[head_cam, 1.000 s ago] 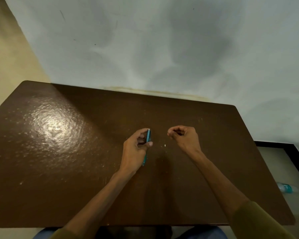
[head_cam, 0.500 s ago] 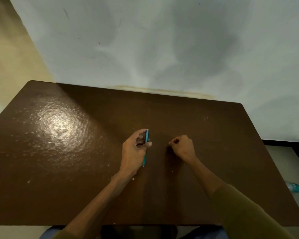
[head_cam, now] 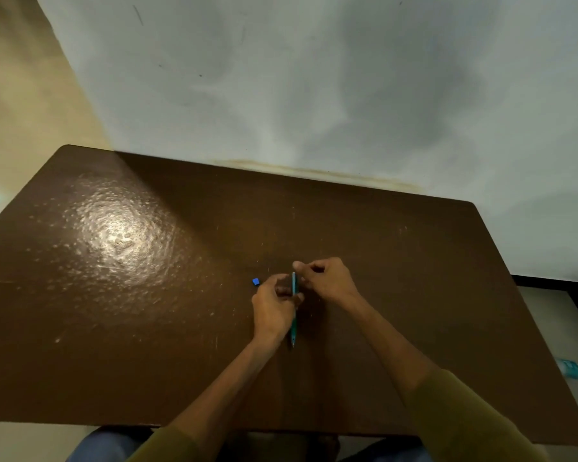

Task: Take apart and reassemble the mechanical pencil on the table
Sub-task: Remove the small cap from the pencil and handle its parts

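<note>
While your left hand (head_cam: pixel 274 311) grips the teal mechanical pencil (head_cam: pixel 293 308) mid-table, your right hand (head_cam: pixel 327 278) pinches closed at its far end — contents unclear — so likely reassembly, beside the loose blue cap (head_cam: pixel 255 281): align carefully.

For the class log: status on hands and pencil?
Left hand grips pencil. Right hand pinched shut at its top end. Blue cap loose on table. Nothing blocking.
</note>
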